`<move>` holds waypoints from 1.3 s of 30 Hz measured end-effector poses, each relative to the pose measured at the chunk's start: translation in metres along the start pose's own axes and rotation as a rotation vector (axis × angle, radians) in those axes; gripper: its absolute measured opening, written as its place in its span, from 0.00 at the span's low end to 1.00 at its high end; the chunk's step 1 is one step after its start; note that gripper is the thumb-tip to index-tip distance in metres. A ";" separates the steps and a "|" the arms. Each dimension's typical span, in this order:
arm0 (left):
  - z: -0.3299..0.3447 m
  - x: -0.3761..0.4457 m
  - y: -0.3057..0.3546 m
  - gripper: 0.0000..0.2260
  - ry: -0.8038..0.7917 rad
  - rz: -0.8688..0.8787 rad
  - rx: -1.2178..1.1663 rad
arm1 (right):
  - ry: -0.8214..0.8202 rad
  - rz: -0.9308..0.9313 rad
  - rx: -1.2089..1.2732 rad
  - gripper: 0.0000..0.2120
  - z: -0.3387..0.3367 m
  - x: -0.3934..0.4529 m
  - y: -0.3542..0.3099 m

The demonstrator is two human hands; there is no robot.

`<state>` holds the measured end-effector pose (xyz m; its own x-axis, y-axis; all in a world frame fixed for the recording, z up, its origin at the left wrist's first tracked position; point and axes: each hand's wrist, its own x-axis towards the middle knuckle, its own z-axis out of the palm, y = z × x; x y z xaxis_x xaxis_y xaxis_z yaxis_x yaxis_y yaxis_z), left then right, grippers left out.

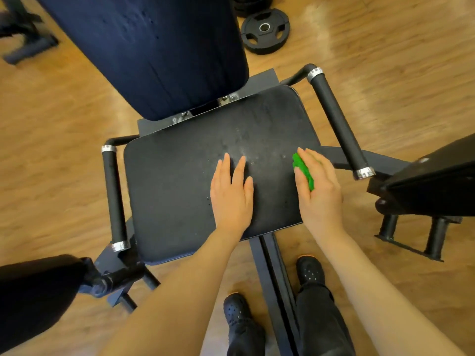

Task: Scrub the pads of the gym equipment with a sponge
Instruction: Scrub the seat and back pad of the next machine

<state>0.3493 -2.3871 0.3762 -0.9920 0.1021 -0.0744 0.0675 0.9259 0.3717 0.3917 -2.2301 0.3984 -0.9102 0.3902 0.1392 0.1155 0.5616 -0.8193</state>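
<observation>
While scrubbing is under way on the flat black vinyl seat pad (180, 191) at frame centre: left hand (231, 195) laid flat, fingers straight and pointing toward 12 o'clock, palm pressing the pad just right of its middle. Right hand (317, 183) at 3 o'clock of the left, near the pad's right edge, fingers and thumb folded round a crumpled bright green sponge (303, 169); only a strip of green visible between thumb and fingers. Sponge touching or just above the pad surface; cannot tell which. Pale flecks and smears, likely moisture or foam, on the pad at 12 o'clock of both hands.

Tall dark navy padded backrest (144, 50) rising at 11 o'clock, looks untouched, though hard to judge. Black foam-sleeved side handles with silver collars: one at 9 o'clock (114, 196), one at 2 o'clock (336, 122). Black round weight plate (264, 30) lying on the wood-grain floor (385, 60) at 1 o'clock.

Judged step: seat pad in progress, right side being worked, left hand bracing. Next move likely calls for firm strokes from 3 toward 9 o'clock across the pad, left hand lifted clear, then up to the backrest.
</observation>
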 end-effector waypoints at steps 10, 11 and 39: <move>-0.048 -0.013 -0.131 0.21 0.098 -0.206 0.086 | -0.312 -0.194 -0.029 0.18 0.140 -0.005 -0.066; -0.050 -0.015 -0.138 0.21 0.101 -0.219 0.080 | -0.317 -0.216 -0.080 0.19 0.149 -0.008 -0.067; -0.041 0.016 -0.057 0.20 0.086 -0.161 -0.113 | -0.448 -0.180 -0.218 0.17 0.099 0.062 -0.058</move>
<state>0.3250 -2.4527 0.3916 -0.9948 -0.0795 -0.0634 -0.0999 0.8804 0.4635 0.2894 -2.3103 0.3992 -0.9985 -0.0497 -0.0241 -0.0213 0.7482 -0.6632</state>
